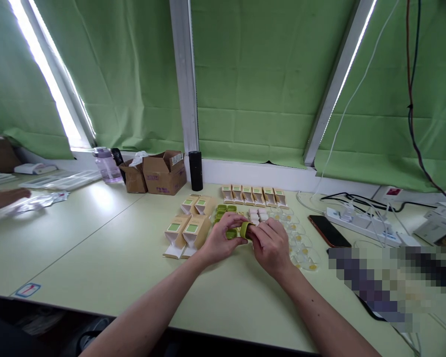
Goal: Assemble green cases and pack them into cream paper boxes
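Observation:
Between my two hands is a small olive-green cup-like piece (244,229), its opening turned toward the right. My left hand (223,240) grips it from the left with thumb and fingers. At its right side, my right hand (272,246) is closed, with fingertips at or inside the opening; anything in them is hidden. Several similar green pieces (220,212) stand just behind my left hand. Small pale pink-white blocks (253,214) sit behind my right hand. To the right lie clear plastic shells (301,243) with yellow dots.
Kraft cartons with green labels (194,229) stand left of my hands; a row of smaller cartons (252,195) is behind. Further out are a phone (329,230), a power strip (360,225), a black cylinder (195,171), cardboard boxes (163,173) and another person's hand (7,198).

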`<state>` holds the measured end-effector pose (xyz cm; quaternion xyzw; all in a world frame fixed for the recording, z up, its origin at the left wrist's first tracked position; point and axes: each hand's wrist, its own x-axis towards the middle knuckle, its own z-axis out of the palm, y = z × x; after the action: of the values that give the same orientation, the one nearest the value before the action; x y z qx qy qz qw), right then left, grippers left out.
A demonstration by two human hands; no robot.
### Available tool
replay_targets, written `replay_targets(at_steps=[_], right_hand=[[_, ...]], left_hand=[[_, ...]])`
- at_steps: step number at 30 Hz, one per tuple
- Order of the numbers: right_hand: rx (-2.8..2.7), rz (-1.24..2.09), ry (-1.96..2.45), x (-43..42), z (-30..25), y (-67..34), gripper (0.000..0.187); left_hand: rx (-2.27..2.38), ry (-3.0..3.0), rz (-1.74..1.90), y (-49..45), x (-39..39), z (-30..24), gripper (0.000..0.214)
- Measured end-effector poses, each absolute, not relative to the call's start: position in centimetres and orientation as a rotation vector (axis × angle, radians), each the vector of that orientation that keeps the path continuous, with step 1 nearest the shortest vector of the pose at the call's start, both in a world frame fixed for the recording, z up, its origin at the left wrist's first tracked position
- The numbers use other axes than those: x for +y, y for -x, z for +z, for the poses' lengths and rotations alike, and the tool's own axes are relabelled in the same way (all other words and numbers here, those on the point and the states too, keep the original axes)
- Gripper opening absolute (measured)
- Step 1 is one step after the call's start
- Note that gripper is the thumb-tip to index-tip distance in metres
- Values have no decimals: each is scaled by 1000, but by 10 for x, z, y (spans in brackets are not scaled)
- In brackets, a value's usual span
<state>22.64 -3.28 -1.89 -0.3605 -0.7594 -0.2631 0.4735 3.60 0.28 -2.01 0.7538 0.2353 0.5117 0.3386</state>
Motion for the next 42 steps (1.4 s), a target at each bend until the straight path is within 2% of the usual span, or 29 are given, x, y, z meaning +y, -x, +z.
replay_targets(at_steps=[4, 11, 14, 17, 20, 24, 26, 29, 31, 42], right_hand=[[-1882, -595, 844, -33, -16, -230, 9], [-1815, -385, 780, -39, -13, -230, 37], [-1860, -325, 831, -39, -15, -226, 55], [-1882, -283, 849, -37, -20, -224, 63], [-1862, -221, 849, -34, -25, -224, 62], [-1804, -133, 854, -31, -30, -225, 55], [-1770, -102, 849, -31, -30, -225, 51], [-1740, -85, 836, -31, -30, -224, 47], [-1735, -91, 830, -32, -29, -223, 45], [-1771, -77, 816, -30, -37, -219, 45]], left_hand=[[598, -1948, 1333, -35, 3, -17, 47], [751, -1968, 1453, -28, 6, -10, 49], [819, -2044, 1494, -28, 6, -11, 50], [797, -2104, 1495, -30, 6, -13, 50], [775, -2108, 1477, -31, 3, -14, 51], [766, -2072, 1432, -29, -1, -9, 63], [765, -2070, 1427, -28, -2, -6, 54], [830, -2052, 1464, -26, 0, -6, 24], [891, -2038, 1480, -27, 2, -8, 12], [935, -2029, 1404, -33, 2, -12, 15]])
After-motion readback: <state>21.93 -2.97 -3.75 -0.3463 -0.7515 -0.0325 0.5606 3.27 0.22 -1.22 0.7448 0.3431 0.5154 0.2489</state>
